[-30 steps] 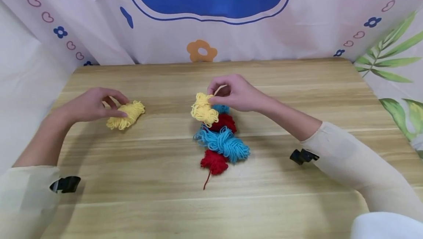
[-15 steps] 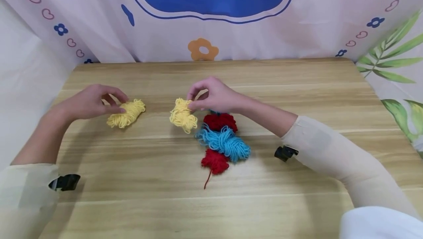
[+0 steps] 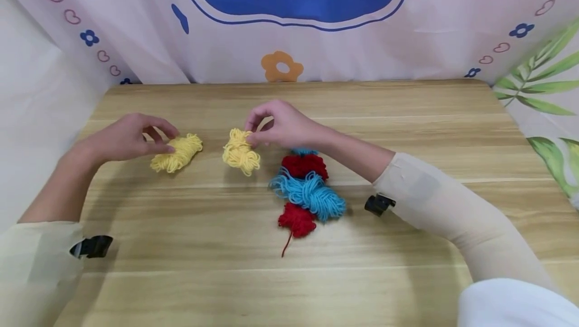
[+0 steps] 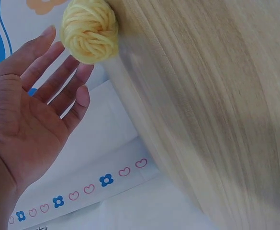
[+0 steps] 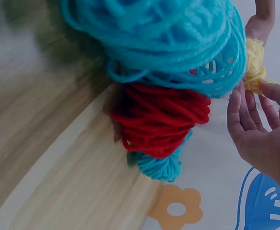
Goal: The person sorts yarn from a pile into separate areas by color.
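In the head view my right hand (image 3: 282, 125) pinches a small yellow yarn skein (image 3: 241, 152) between thumb and fingers, held just over the table. A second yellow yarn skein (image 3: 178, 153) lies to its left. My left hand (image 3: 124, 137) is at that one, thumb and fingertips close against its near and back sides. The left wrist view shows the left palm (image 4: 27, 112) turned up to the camera with relaxed fingers beside the yellow end. Below the right forearm lie red yarn (image 3: 305, 166), a larger blue skein (image 3: 309, 195) and a smaller red bundle (image 3: 297, 220) with a loose tail.
Another blue skein (image 5: 161, 165) sits behind the red one, mostly hidden by the right arm in the head view. All lie on a wood-grain table (image 3: 203, 292). A printed white cloth (image 3: 362, 56) hangs behind the table's back edge.
My right hand has carried its yellow skein leftward, away from the blue and red yarn and towards the other yellow skein. The left hand has stayed nearly still.
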`<state>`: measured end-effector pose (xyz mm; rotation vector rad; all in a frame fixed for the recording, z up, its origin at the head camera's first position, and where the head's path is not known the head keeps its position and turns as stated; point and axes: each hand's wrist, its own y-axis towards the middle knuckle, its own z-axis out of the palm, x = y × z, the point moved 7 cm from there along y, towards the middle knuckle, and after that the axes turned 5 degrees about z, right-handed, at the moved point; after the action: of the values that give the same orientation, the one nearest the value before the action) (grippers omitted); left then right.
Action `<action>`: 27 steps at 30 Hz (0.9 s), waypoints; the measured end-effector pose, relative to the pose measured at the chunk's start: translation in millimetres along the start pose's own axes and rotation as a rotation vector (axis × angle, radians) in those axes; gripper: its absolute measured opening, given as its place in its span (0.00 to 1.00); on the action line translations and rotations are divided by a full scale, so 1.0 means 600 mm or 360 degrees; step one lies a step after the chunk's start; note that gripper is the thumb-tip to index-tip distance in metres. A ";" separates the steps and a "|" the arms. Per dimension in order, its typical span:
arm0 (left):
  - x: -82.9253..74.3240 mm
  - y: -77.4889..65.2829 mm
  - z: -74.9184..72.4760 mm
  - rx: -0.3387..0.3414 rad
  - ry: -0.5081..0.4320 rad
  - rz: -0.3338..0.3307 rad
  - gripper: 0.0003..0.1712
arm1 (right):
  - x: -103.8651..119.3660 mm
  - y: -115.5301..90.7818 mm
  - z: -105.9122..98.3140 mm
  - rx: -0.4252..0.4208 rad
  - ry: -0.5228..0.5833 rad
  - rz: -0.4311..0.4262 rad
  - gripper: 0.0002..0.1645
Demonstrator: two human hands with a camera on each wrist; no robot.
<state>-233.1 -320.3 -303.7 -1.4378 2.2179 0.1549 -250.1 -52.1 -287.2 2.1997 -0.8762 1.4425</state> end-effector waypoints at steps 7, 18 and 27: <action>-0.007 0.001 -0.003 -0.0002 0.0034 0.0026 0.18 | 0.000 0.013 0.000 -0.0026 -0.0042 0.0001 0.02; -0.018 -0.007 -0.011 -0.0057 0.0064 0.0060 0.19 | -0.004 0.034 0.019 -0.0004 -0.0114 0.0027 0.02; -0.024 -0.012 -0.013 -0.0101 0.0079 0.0088 0.22 | 0.002 0.049 0.030 -0.0009 -0.0152 0.0001 0.02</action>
<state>-224.7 -314.0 -288.9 -1.4288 2.3133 0.2123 -257.5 -85.0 -294.1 2.2804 -0.9111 1.3433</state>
